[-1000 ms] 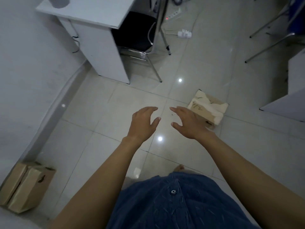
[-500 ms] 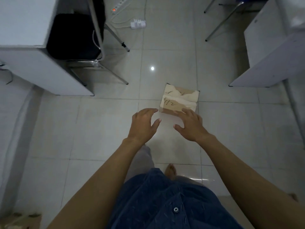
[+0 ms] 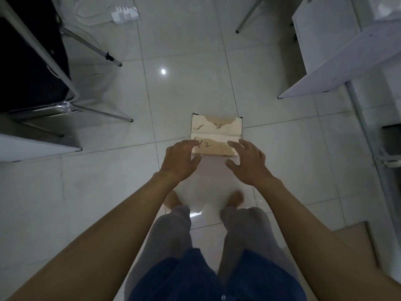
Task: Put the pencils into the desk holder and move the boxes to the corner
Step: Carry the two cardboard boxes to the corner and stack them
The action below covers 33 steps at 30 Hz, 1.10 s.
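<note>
I've got both hands over the torn tan cardboard box [image 3: 216, 135] on the white tiled floor [image 3: 104, 181], left hand [image 3: 181, 158] and right hand [image 3: 247, 162] spread, gripping nothing. My worry: ragged flaps could tear away, or it slips out.

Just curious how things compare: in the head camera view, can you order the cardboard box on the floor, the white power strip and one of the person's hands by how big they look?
1. Cardboard box
2. Left hand, though it's nearer the camera, so unsure
3. Power strip
</note>
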Each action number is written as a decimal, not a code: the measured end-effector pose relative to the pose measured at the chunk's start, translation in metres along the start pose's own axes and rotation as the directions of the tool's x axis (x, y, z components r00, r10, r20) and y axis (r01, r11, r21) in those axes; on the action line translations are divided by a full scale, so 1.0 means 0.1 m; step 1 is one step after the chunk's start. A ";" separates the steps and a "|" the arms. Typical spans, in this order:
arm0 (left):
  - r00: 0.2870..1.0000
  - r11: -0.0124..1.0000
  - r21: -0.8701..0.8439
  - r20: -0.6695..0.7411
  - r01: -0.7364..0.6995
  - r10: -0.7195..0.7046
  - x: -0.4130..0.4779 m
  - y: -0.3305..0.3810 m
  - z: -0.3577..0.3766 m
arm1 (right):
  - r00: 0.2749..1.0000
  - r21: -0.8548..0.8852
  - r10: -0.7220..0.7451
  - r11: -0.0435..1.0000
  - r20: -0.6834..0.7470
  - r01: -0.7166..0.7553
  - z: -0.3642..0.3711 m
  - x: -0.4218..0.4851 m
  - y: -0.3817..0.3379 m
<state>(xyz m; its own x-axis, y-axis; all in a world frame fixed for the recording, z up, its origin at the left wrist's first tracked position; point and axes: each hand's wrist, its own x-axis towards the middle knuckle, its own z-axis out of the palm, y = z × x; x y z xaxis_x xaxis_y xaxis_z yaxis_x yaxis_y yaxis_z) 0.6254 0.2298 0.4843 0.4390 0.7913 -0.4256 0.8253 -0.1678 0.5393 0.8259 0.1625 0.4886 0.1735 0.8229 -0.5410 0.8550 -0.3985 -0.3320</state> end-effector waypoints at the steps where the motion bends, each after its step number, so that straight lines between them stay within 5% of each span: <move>1: 1.000 1.000 0.001 0.020 0.020 -0.020 0.15 -0.06 0.05 | 1.000 0.014 0.011 1.000 0.017 -0.011 0.03 0.17 0.03; 11: 0.968 0.972 0.025 0.089 0.233 -0.234 1.64 -0.59 1.04 | 0.987 -0.044 -0.023 0.999 0.158 0.030 0.50 2.09 0.87; 18: 0.925 0.916 -0.133 0.083 0.379 -0.370 2.69 -0.78 1.93 | 0.987 -0.088 -0.017 0.996 0.160 0.031 1.10 2.95 1.54; 26: 0.803 0.772 -0.239 0.063 0.589 -0.592 3.37 -1.45 2.81 | 0.984 -0.053 0.100 0.994 0.145 -0.093 2.03 3.57 2.20; 33: 0.805 0.796 -0.124 0.151 0.592 -0.574 3.45 -1.73 3.29 | 0.958 0.069 0.234 0.966 0.168 -0.248 2.46 3.92 2.46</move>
<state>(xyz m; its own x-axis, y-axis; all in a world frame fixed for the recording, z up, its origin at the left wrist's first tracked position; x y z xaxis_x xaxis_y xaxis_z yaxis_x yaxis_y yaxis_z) 0.7509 0.3381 0.0056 -0.0672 0.6446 -0.7616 0.8728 0.4077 0.2681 0.9845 0.2871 0.0051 0.2837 0.6270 -0.7255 0.7495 -0.6170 -0.2400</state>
